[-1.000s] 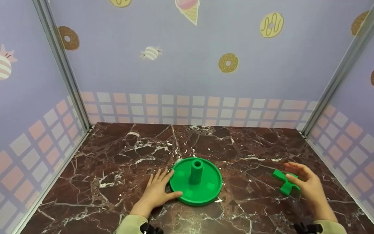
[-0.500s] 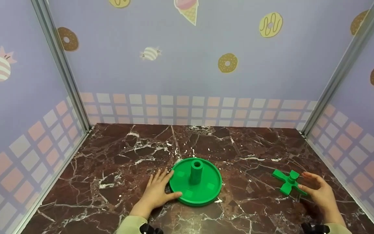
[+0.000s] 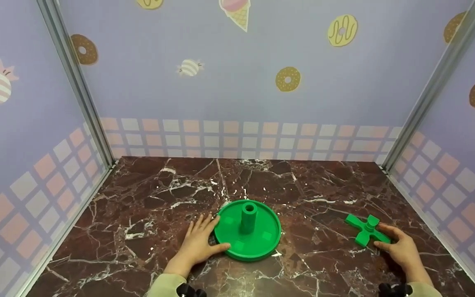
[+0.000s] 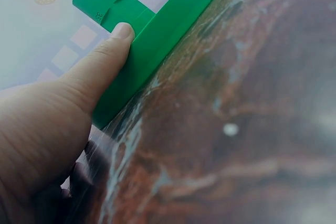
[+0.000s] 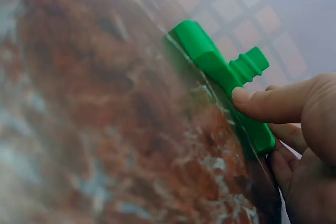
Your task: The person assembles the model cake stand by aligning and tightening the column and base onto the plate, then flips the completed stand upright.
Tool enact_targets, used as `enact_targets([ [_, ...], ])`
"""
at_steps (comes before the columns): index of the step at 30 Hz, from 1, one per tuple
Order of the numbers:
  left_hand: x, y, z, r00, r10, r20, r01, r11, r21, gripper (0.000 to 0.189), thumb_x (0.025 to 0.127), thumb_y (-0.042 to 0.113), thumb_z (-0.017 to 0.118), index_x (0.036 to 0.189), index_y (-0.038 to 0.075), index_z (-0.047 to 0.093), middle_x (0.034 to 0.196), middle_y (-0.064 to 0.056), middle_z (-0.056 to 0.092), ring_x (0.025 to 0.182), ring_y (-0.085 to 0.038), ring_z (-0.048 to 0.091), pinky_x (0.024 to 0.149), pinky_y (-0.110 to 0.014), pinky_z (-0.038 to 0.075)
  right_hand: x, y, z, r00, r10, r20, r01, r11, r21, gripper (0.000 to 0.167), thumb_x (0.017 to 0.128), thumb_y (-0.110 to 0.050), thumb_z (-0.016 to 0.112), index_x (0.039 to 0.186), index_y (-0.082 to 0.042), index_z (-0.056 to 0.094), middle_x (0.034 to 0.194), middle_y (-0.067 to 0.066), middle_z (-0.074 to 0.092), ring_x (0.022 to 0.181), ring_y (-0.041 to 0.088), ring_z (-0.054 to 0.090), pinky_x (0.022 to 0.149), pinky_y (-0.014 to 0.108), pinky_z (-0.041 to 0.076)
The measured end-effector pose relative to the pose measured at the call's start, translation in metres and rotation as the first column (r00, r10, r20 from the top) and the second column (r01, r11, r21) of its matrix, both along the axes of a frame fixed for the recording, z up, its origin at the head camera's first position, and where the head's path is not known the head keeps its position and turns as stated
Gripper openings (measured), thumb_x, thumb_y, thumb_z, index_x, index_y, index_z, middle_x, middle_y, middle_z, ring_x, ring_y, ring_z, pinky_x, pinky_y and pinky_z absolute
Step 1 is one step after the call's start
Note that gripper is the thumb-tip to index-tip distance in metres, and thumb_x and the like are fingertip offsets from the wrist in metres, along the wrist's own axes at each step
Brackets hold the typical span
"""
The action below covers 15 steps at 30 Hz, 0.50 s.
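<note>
A person's left hand [image 3: 200, 245] rested with extended, spread fingers against the left rim of a round, smooth green disc [image 3: 260, 245] at the lower centre of the head view, its thumb over the edge. A hollow green cylindrical post [image 3: 248, 218] stood upright from the disc. At lower right, the right hand [image 3: 402, 249] pinched one arm of a green, four-armed cross-shaped piece [image 3: 368, 231], its ridged stub upright. Both pieces sat well apart on a brown, white-veined marble-patterned surface [image 3: 303, 185], before lilac panels [image 3: 237, 95] printed with sweets.
</note>
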State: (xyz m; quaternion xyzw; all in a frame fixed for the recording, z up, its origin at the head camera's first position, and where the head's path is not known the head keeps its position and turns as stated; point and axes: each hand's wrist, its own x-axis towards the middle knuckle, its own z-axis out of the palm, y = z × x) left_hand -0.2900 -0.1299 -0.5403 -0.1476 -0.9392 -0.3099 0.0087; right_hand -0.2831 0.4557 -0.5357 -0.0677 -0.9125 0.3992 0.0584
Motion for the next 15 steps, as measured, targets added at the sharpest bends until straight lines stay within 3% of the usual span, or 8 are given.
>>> enact_targets([
  [2, 0.0003, 0.0, 0.0004, 1.0, 0.0, -0.001, 0.0, 1.0, -0.002, 0.097, 0.084, 0.064, 0.074, 0.16, 0.014, 0.04, 0.166, -0.023, 0.031, 0.158, -0.047, 0.017, 0.128, -0.069, 0.006, -0.0009, 0.0006, 0.0, 1.0, 0.0, 0.01, -0.001, 0.999, 0.049, 0.068, 0.089, -0.018, 0.081, 0.146, 0.005, 0.052, 0.148, 0.032, 0.052, 0.121, 0.021, 0.064, 0.1, 0.031, 0.054],
  [4, 0.0006, 0.0, 0.0005, 1.0, -0.001, -0.003, 0.001, 1.0, -0.001, 0.097, 0.084, 0.063, 0.075, 0.16, 0.013, 0.04, 0.166, -0.024, 0.032, 0.158, -0.048, 0.017, 0.128, -0.068, 0.007, -0.0016, 0.0011, 0.0, 1.0, 0.005, 0.016, -0.006, 0.997, 0.08, 0.066, 0.091, -0.02, 0.08, 0.145, 0.005, 0.052, 0.148, 0.033, 0.051, 0.131, 0.048, 0.054, 0.107, 0.052, 0.05],
  [5, 0.0009, 0.0, 0.0002, 1.0, -0.002, -0.005, 0.002, 1.0, 0.0, 0.097, 0.084, 0.063, 0.075, 0.16, 0.013, 0.04, 0.166, -0.024, 0.032, 0.158, -0.048, 0.017, 0.128, -0.069, 0.007, -0.0019, 0.0015, -0.0002, 1.0, 0.009, 0.021, -0.011, 0.996, 0.087, 0.065, 0.092, -0.02, 0.079, 0.145, 0.006, 0.052, 0.149, 0.035, 0.049, 0.133, 0.054, 0.049, 0.108, 0.062, 0.046],
  [8, 0.0015, 0.0003, -0.0002, 1.0, 0.001, -0.006, -0.001, 1.0, -0.001, 0.097, 0.084, 0.064, 0.075, 0.16, 0.013, 0.04, 0.166, -0.024, 0.032, 0.158, -0.048, 0.018, 0.128, -0.068, 0.007, -0.003, 0.0025, -0.0004, 0.999, 0.022, 0.025, -0.025, 0.991, 0.13, 0.06, 0.094, -0.021, 0.076, 0.143, 0.006, 0.054, 0.148, 0.038, 0.047, 0.131, 0.059, 0.047, 0.107, 0.07, 0.041],
  [15, 0.002, 0.0004, 0.0006, 1.0, 0.001, -0.011, -0.001, 1.0, 0.007, 0.098, 0.084, 0.063, 0.075, 0.159, 0.012, 0.04, 0.166, -0.024, 0.032, 0.157, -0.048, 0.018, 0.128, -0.069, 0.007, -0.0057, 0.0013, 0.0015, 0.999, 0.046, 0.018, -0.049, 0.983, 0.175, 0.05, 0.097, -0.015, 0.072, 0.138, 0.008, 0.057, 0.143, 0.042, 0.046, 0.129, 0.061, 0.045, 0.106, 0.072, 0.04],
])
